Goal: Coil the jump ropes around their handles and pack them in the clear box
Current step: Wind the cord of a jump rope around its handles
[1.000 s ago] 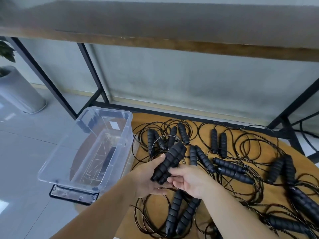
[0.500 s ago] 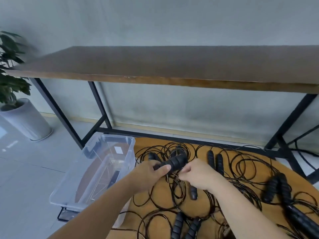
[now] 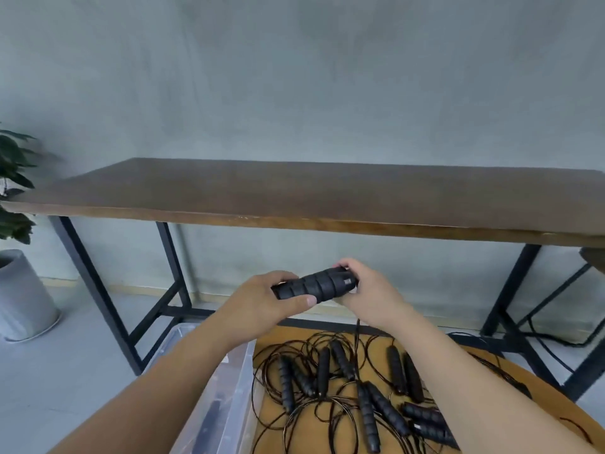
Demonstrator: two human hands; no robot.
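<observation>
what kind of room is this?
Probably an office or studio corner rather than a gym: a bare grey wall, a long wooden console table on black metal legs, a potted plant in a grey pot, smooth tiled floor.

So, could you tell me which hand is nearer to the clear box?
Left. The left hand grips the raised handles above the clear box's far end; the right hand holds their other end, over the loose ropes.
</observation>
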